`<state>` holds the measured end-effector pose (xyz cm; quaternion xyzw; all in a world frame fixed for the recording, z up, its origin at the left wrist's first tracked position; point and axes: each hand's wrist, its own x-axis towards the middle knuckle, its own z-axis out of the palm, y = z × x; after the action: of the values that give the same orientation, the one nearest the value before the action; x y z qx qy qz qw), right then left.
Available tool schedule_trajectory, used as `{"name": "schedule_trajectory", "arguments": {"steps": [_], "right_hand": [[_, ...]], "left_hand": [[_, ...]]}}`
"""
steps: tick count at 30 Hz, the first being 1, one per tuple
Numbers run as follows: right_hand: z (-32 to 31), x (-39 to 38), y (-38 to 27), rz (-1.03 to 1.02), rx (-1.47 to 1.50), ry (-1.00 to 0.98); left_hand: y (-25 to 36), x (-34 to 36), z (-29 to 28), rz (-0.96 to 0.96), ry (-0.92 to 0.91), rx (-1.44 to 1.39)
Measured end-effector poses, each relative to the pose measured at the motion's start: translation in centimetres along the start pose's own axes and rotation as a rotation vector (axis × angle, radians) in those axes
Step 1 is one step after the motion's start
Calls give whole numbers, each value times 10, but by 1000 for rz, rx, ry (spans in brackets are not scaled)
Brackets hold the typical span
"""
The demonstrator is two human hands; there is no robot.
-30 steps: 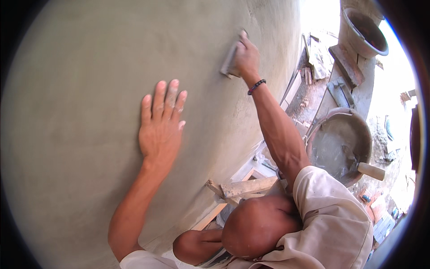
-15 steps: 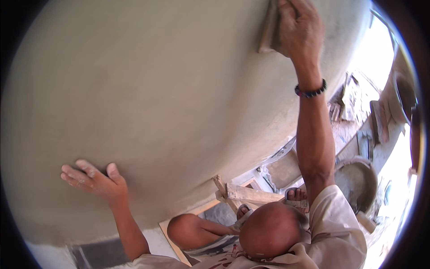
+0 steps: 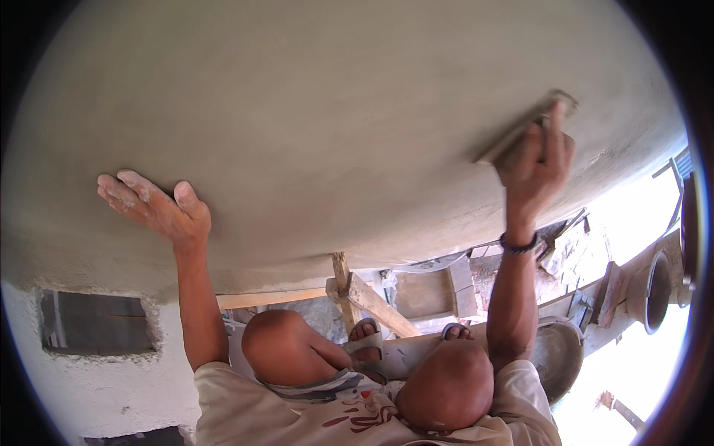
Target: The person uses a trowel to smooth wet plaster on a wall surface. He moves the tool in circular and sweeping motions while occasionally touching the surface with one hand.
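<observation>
A wide grey plastered wall (image 3: 320, 134) curves across the upper view. My left hand (image 3: 160, 208) lies against its lower left part, fingers stretched out and smeared with whitish plaster. Over on the right, my right hand (image 3: 537, 167), with a dark beaded bracelet at the wrist, grips a plastering float (image 3: 509, 141). The float's long edge is tilted up to the right and lies against the plaster. Its handle is mostly hidden behind my fingers, and the tool is somewhat blurred.
Below the wall stands a wooden brace (image 3: 379, 305) beside my sandalled feet. A round basin (image 3: 569, 357) sits behind my right arm, with a bucket (image 3: 651, 293) farther right on a plank. A rectangular opening (image 3: 100, 323) breaks the white wall at lower left.
My right hand has come down and slightly right with the float, which now tilts more. My left hand appears higher in view, still against the wall. The whole view has turned.
</observation>
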<state>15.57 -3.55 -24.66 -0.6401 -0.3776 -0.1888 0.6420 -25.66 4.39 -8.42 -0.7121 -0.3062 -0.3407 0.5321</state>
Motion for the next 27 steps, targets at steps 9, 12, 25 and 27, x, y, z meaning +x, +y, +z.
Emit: {"name": "schedule_trajectory", "arguments": {"steps": [9, 12, 25, 27], "right_hand": [[17, -163, 32, -198, -102, -314], [20, -92, -24, -58, 45, -140], [17, -85, 85, -199, -294, 33], [2, -18, 84, -182, -230, 105]], "left_hand": [[-3, -13, 5, -145, 37, -31], [-15, -16, 0, -132, 50, -15], [-29, -94, 13, -401, 109, -70], [-29, -137, 19, -550, 96, -88]]}}
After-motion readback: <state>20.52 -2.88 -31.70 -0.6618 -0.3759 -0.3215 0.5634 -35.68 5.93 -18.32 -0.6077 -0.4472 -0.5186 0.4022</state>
